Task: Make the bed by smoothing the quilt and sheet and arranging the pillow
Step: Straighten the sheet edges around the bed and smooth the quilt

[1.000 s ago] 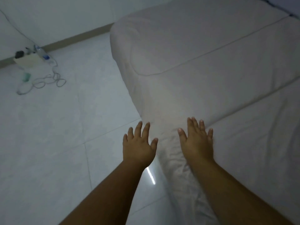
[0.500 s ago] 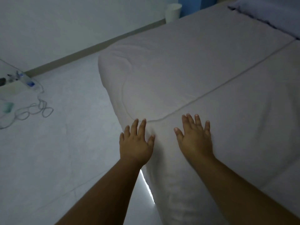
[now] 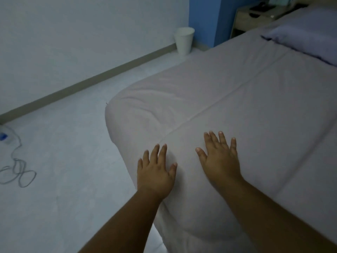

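Presses the left grip [image 3: 155, 172] on the bed's rounded near edge and the right grip [image 3: 220, 161] just beside it on top of the quilt [image 3: 246, 99], both spread flat, fingers straight and apart, pinching nothing. Has slid forward along that edge since a second ago, off a crumpled stretch and up to the stitched seam [image 3: 218, 105], so probably done with the near part, with the faintly rumpled far corner to smooth next. Leaves the pillow [image 3: 306, 39] at the head end of the bed, well apart, newly in view and seemingly not yet arranged.
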